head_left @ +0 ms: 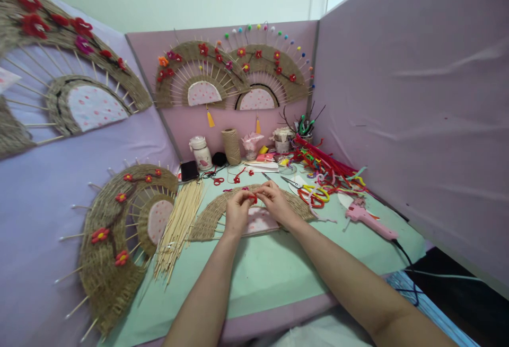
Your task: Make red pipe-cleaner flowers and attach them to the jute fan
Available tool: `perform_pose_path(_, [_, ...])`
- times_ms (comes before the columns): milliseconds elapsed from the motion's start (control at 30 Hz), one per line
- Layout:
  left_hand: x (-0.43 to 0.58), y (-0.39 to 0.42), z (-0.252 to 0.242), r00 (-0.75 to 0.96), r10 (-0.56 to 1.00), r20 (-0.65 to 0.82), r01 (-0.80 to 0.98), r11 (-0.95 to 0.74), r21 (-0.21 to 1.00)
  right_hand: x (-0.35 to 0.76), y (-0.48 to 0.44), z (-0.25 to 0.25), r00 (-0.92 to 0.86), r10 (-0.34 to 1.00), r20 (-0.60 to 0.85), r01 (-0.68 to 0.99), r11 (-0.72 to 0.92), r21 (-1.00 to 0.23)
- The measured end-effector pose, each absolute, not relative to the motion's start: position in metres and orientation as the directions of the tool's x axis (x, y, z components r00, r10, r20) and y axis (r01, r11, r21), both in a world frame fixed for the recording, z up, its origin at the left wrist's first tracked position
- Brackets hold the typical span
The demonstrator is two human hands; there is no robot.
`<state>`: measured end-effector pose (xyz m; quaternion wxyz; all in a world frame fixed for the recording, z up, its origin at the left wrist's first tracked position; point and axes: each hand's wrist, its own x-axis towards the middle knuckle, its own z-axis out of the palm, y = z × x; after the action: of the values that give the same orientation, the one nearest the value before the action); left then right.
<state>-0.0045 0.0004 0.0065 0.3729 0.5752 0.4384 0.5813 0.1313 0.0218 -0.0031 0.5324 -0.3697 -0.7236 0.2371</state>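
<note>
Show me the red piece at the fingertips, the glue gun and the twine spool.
red piece (252, 198), head view, on its visible red tip.
glue gun (369, 221), head view, on the pink body.
twine spool (231, 146), head view, on the wound side.

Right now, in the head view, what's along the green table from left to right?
Finished jute fan, bundle of wooden sticks, left hand, red pipe-cleaner piece, right hand, scissors, pink glue gun.

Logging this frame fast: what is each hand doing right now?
Left hand: fingers closed, pinching the small red piece.
Right hand: fingers closed, pinching that small red piece too, over the woven fan.
</note>
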Motion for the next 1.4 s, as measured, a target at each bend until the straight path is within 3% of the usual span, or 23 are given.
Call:
perform_pose_path(367, [-0.006,0.006,0.000,-0.119,0.954,0.277,-0.066,-0.286,0.956,0.133,0.022,-0.002,-0.303,0.643,0.704,0.443,0.749,-0.493])
perform_pose_path(567, [-0.005,0.006,0.001,-0.123,0.968,0.217,-0.086,-0.229,0.970,0.131,0.022,-0.004,-0.259,0.700,0.665,0.428,0.701,-0.571])
perform_pose_path(867, [-0.006,0.002,0.014,-0.031,0.999,-0.018,-0.345,0.007,0.939,0.131,0.022,-0.005,-0.178,0.766,0.618,0.369,0.634,-0.680])
perform_pose_path(1133, [-0.004,-0.001,0.013,-0.003,1.000,0.025,-0.267,-0.025,0.963,0.132,0.022,-0.006,-0.208,0.756,0.621,0.385,0.647,-0.658])
perform_pose_path(1400, [-0.006,0.003,0.006,-0.059,0.984,0.169,-0.046,-0.171,0.984,0.130,0.023,-0.007,-0.203,0.745,0.635,0.404,0.654,-0.639])
